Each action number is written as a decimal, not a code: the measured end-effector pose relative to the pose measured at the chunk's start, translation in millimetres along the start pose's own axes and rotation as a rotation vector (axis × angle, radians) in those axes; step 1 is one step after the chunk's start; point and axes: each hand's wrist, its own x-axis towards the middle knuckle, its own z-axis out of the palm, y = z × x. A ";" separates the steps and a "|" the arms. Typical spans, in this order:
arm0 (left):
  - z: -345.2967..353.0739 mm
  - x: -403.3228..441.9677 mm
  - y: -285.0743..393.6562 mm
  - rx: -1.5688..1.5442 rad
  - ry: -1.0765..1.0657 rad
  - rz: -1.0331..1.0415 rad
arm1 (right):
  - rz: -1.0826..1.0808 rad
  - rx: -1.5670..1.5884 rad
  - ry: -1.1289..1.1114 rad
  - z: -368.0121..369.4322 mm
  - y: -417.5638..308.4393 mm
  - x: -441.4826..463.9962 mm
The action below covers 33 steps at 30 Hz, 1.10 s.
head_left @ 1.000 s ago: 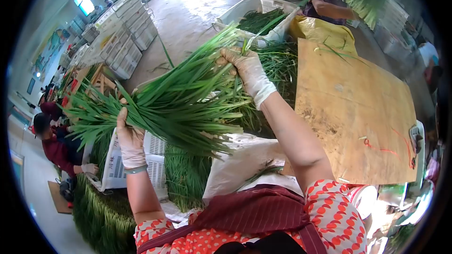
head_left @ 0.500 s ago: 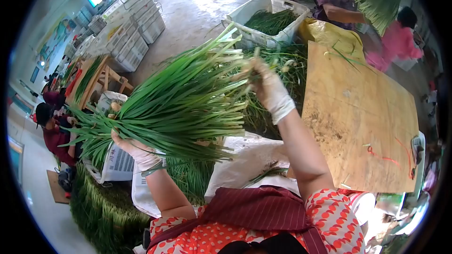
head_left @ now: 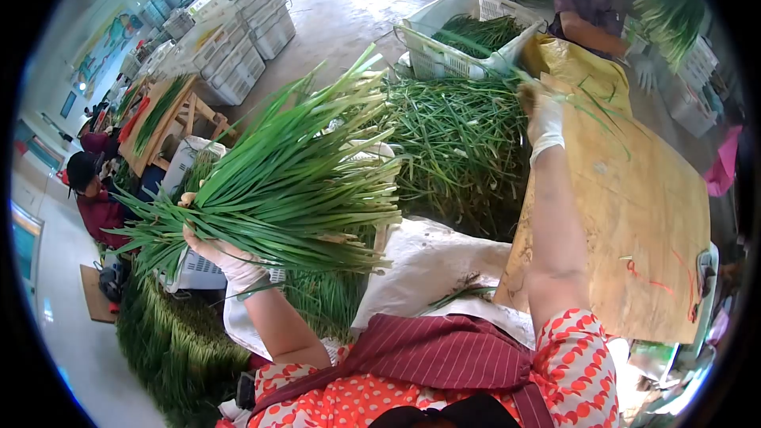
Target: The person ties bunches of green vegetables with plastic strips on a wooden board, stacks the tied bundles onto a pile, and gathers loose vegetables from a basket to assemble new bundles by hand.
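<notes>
A large bunch of garlic chives (head_left: 277, 190) is gripped in my gloved left hand (head_left: 226, 260), whose fingers wrap round the leafy end. The pale cut stems fan out to the right, with loose blades sticking up. My gloved right hand (head_left: 544, 117) is stretched forward at the far left corner of the wooden board (head_left: 626, 198), apart from the bunch. Motion smears its soiled fingers, and thin blurred green wisps show around them. Beside that hand, a heap of loose chives (head_left: 460, 143) lies to the left of the board.
A white crate (head_left: 444, 63) with greens stands beyond the heap, near a yellow sack (head_left: 583, 67). White cloth (head_left: 432, 257) lies before me. Stacked crates (head_left: 230, 63) stand at the far left. Co-workers sit at left (head_left: 99, 206) and far right (head_left: 587, 12), the latter by another bunch.
My right hand has moved away from the stem ends, rightward to the board's far corner. My left hand still holds the bunch at nearly the same place. The view has shifted slightly.
</notes>
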 end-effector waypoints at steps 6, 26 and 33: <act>14.9 0.2 -16.9 0.021 0.012 0.019 | -0.140 -0.352 -0.941 85.3 -46.0 -126.4; 34.0 -5.6 -41.0 -0.067 -0.095 -0.018 | -0.927 -0.515 -0.967 96.6 -24.1 -163.0; 25.4 -3.2 -33.7 -0.039 -0.212 -0.008 | -0.479 -0.184 -0.546 58.8 -33.0 -135.1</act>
